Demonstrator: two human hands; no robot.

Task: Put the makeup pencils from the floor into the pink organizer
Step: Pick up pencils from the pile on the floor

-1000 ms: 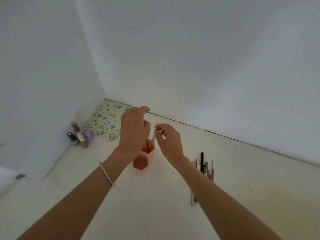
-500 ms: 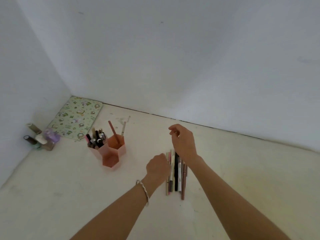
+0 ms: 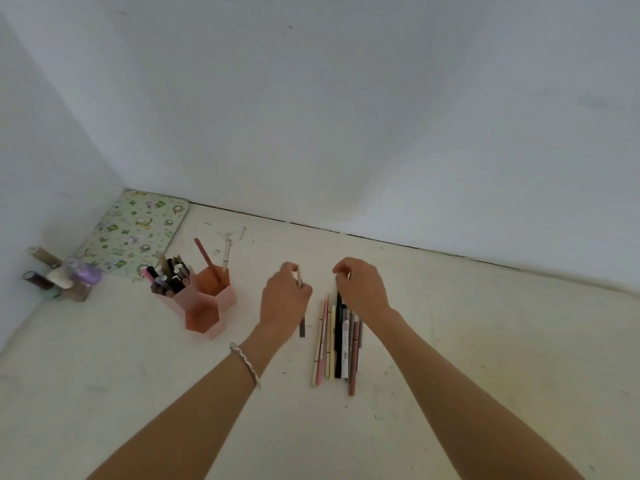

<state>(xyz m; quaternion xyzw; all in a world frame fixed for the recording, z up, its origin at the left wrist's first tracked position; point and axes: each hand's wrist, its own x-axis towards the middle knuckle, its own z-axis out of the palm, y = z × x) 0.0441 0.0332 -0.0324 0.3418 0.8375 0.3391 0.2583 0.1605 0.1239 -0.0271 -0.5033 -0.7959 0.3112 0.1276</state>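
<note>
Both hands busy: left hand (image 3: 284,299) pinches one pencil (image 3: 302,306) upright, ready to drop in; right hand (image 3: 360,289) closes on the floor pencils (image 3: 337,341), can't tell if gripping. Pink organizer (image 3: 204,303) sits just left, easy reach

Matt plastic, printed cloth, scuffed floor

The pink organizer (image 3: 211,308) looks like smooth matt plastic; at its 11 o'clock, the patterned mat (image 3: 135,233) looks like soft cloth; the pale floor (image 3: 485,341) is matt and scuffed; the bracelet (image 3: 245,363) glints like metal.

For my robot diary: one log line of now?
left hand: holding pencil | right hand: over floor pencils | pink organizer: partly filled
</note>
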